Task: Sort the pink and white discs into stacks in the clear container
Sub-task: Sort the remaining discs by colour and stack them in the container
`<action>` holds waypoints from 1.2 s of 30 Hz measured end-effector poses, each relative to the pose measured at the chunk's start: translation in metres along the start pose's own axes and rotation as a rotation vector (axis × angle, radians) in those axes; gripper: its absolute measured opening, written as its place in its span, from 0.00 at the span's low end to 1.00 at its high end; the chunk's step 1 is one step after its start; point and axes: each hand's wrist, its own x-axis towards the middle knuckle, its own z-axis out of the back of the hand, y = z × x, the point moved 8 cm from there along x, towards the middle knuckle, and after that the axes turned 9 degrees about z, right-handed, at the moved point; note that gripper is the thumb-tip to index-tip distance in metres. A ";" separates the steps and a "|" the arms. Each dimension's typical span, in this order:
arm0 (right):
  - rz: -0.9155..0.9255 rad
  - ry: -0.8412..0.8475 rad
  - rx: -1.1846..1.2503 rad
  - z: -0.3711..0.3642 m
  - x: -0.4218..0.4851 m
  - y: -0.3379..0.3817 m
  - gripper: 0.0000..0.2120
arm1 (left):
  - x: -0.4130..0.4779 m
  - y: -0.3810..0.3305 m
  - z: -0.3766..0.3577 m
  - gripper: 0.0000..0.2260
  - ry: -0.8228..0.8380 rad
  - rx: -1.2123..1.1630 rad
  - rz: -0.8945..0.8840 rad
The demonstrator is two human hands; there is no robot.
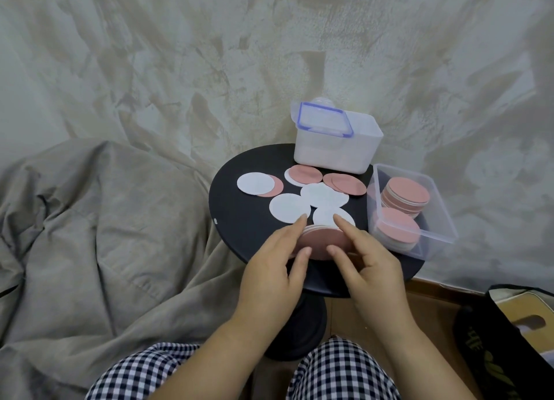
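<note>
A small stack of discs with a pink top (323,241) sits at the near edge of the round black table (239,217). My left hand (275,267) and my right hand (368,261) clasp this stack from either side, fingers curved around its rim. Loose white discs (289,208) and pink discs (349,184) lie scattered further back on the table. The clear container (440,220) stands at the right edge and holds two pink-topped stacks (404,194).
A white plastic box (335,154) with a blue-rimmed lid leaning in it stands at the back of the table. A grey blanket (105,235) lies to the left. A dark bag (509,339) sits on the floor at right. Checked trousers (150,372) cover my knees below.
</note>
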 end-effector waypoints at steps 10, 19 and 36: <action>0.096 0.025 -0.009 -0.006 -0.003 0.010 0.24 | -0.004 -0.006 0.011 0.18 -0.111 -0.038 -0.040; -0.041 -0.097 0.075 0.008 -0.007 0.003 0.23 | -0.003 -0.005 0.025 0.12 -0.200 -0.150 0.020; 0.037 -0.149 0.027 0.010 -0.008 0.008 0.21 | -0.007 -0.003 0.029 0.11 -0.227 -0.157 0.033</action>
